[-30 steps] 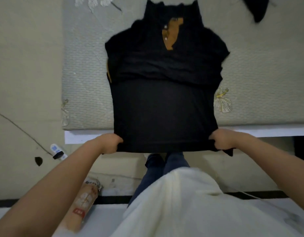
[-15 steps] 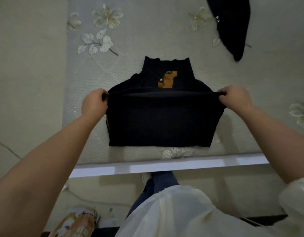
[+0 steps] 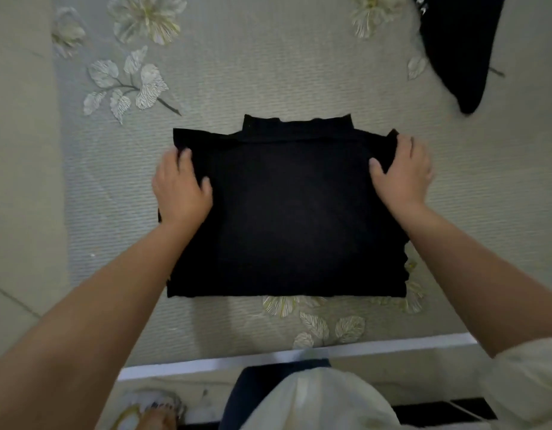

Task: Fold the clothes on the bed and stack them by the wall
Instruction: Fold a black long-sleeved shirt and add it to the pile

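Shirt (image 3: 299, 212), black, folded in half, lying flat on bed (image 3: 253, 72) near its front edge. Left hand (image 3: 181, 187) and right hand (image 3: 402, 172) each pinch a far corner. Step: fold being set down. Next, likely: release, smooth, fold narrower.

No readable text anywhere. Only a few white marks on the second black garment (image 3: 464, 54) at the upper right of the frame — perhaps lettering, but cut by the edge and too blurred to make out. Nothing legible on the folded black shirt (image 3: 287, 212) at centre — no label, number or brand.
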